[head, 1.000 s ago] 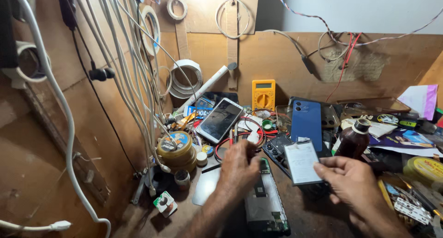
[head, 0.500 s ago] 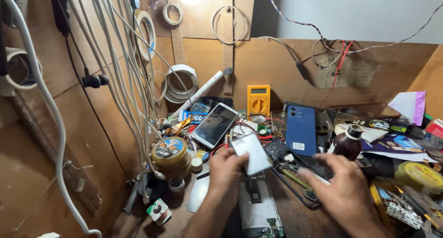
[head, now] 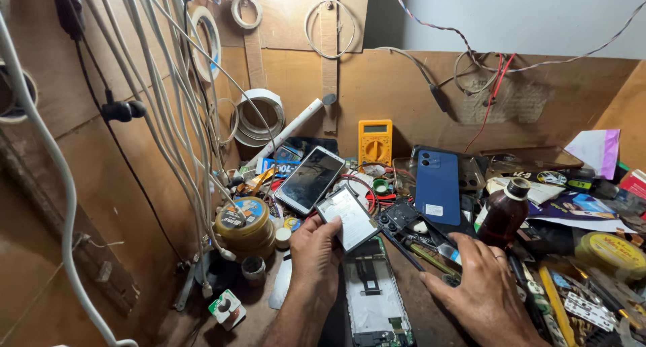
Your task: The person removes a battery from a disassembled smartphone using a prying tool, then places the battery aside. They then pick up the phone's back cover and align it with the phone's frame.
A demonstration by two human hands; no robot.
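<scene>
Opened phone frame [head: 372,300] flat on bench, long axis running away from body, between both hands. Right hand [head: 486,290] released, palm down just right of it. Left hand [head: 317,254] nearer, grasping flat battery [head: 348,217] tilted above frame's far end.

A yellow boxy multimeter [head: 375,142] stands far against brown plywood, a blue glossy phone back [head: 437,187] leans right of it, a dark brown glass bottle [head: 503,214] has a white cap, and white cables [head: 168,111] hang left.
</scene>
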